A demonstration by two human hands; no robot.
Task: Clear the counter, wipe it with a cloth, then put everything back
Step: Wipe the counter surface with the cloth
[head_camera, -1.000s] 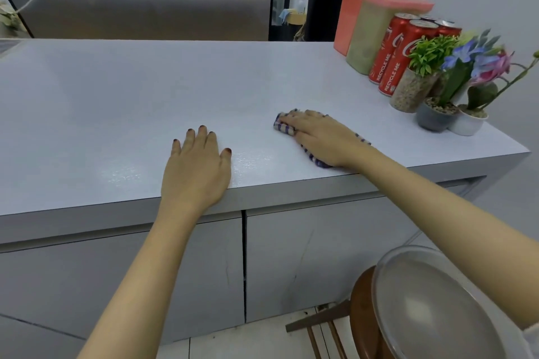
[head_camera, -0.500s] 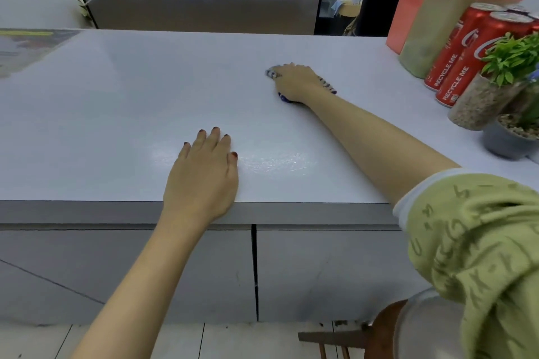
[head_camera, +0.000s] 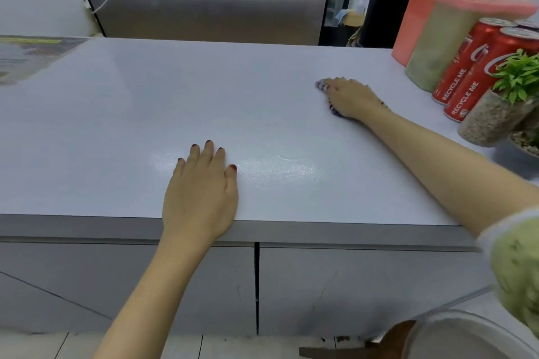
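Pressing a checked cloth onto the counter, right hand fingers flat on it, left hand flat, fingers together

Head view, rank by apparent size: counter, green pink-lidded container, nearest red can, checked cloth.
Pale grey countertop
Tall green container with pink lid
Nearest red soda can
Blue checked cloth, mostly hidden under the right hand, so unsure

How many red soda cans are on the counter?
3: one can beside the green container, a second can right of it, a third can's lid behind them. More may be hidden.
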